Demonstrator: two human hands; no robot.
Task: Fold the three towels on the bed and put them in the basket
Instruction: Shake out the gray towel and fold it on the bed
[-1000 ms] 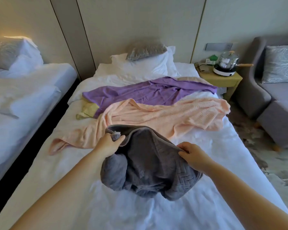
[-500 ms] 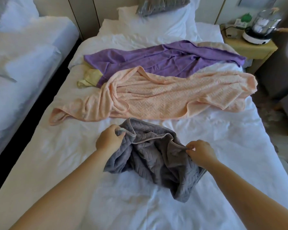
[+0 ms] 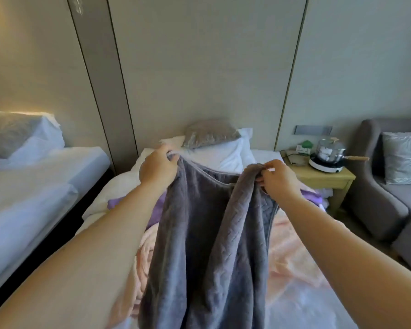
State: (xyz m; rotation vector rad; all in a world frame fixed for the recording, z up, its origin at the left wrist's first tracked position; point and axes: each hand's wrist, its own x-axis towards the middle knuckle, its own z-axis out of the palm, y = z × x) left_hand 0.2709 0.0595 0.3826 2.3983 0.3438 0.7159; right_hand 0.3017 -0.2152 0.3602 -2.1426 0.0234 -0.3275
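Right now the grey towel [image 3: 207, 245] is held up in the air over the bed [image 3: 119, 186]. Its top edge is pinched by the left hand [image 3: 158, 166] at one end, and a bunch of the same edge is pinched by the right hand [image 3: 279, 178] at the other end. Both hands are closed on the cloth and are kept apart, so the edge sags a little between them and the rest hangs down loose. No fold can be seen in it yet. The pink towel [image 3: 292, 255] is spread out flat on the bed under it, and a bit of the purple towel [image 3: 312, 198] can be seen further back, near the pillows [image 3: 223, 155]. Neither of those two has been folded. The basket cannot be seen, so nothing can be said about what is in it. The task looks to be near its start: three towels are left to be folded and put away.
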